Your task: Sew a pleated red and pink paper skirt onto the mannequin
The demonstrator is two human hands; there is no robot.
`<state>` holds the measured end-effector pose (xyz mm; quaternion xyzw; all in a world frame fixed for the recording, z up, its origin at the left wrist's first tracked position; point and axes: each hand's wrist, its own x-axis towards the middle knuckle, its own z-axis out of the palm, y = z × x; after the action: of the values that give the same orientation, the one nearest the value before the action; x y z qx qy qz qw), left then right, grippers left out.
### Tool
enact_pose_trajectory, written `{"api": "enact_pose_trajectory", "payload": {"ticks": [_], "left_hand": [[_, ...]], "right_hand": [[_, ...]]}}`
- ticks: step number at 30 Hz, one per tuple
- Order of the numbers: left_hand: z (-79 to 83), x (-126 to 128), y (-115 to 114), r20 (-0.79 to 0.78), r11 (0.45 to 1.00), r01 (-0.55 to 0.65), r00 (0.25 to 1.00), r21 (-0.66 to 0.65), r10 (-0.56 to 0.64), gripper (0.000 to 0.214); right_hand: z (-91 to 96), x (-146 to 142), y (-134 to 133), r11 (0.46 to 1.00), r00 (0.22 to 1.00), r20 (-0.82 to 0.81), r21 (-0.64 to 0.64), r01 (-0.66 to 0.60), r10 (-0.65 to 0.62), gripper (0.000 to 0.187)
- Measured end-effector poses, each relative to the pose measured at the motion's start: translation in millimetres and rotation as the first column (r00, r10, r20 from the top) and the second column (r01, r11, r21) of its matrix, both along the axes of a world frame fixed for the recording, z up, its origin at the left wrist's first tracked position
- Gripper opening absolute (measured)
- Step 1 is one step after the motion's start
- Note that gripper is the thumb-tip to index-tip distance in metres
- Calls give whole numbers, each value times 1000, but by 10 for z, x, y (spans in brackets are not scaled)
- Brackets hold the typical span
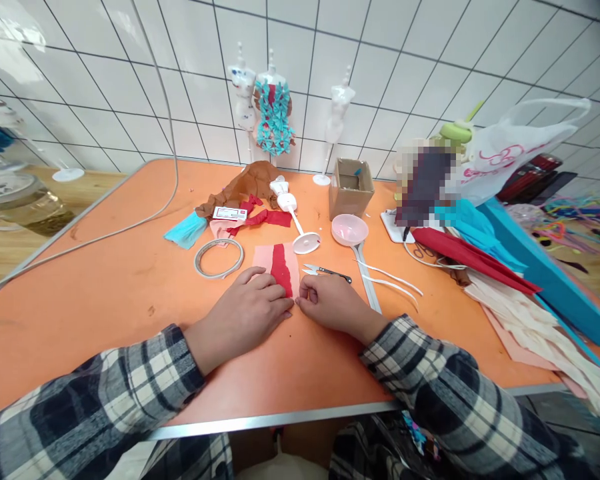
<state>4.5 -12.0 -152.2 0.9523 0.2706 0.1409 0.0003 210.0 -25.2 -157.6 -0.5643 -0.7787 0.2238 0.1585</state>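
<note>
A piece of pink crepe paper (263, 257) with a torn red strip (281, 267) on it lies flat on the orange table. My left hand (245, 313) rests over its lower left part, fingers laid out and pressing down near the red strip. At the lower right edge of the paper, my right hand (333, 303) is closed, thumb and forefinger pinched together at the edge. Just beyond the right hand are thread snips (335, 272). A roll of tape (219, 259) lies left of the paper, and a white mannequin form (295, 217) lies behind it on its side.
Brown crepe paper (250, 183) and a blue piece (186, 230) lie at the back left. A pink bowl (350, 230), a cardboard box (351, 187) and white strips (395, 277) are to the right. Mannequins (273, 120) stand along the tiled wall; a cable (173, 133) crosses the left side.
</note>
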Motion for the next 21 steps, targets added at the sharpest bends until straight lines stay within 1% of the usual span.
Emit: {"api": "enact_pose_trajectory", "payload": {"ticks": [3,6,7,9,11,13,15,18,20,21], "left_hand": [[-6,-13,9,-10,1000,-15,1000,4,15,22],[11,-27,36,6,999,-5,1000,-40,5,20],[17,-30,49,15,998,-2,1000,-68,3,19],[25,-32,75,28,992,-7,1000,-124,11,20],[25,-28,99,31,987,-14,999,-161,19,22],[19,-23,116,31,985,-21,999,-170,27,26],[12,-21,124,44,986,-26,998,-165,33,26],[8,-30,121,87,982,-36,995,-185,53,23],[14,-40,113,124,973,-53,989,-225,82,18],[21,-45,108,139,967,-61,985,-246,98,19]], "right_hand": [[-16,30,47,998,998,-28,-27,56,-57,8],[-34,90,50,993,984,-150,-83,81,-93,7],[-38,109,36,995,978,-193,-73,64,-77,10],[-42,133,-7,1000,972,-233,21,-18,22,15],[-42,133,-53,983,973,-177,134,-124,147,17],[-40,114,-82,961,974,-71,195,-198,215,21],[-37,90,-91,947,973,32,226,-228,226,21],[-35,68,-86,924,965,139,285,-255,223,18],[-38,63,-87,906,958,168,320,-277,234,22],[-41,61,-90,900,958,160,336,-279,237,23]]}}
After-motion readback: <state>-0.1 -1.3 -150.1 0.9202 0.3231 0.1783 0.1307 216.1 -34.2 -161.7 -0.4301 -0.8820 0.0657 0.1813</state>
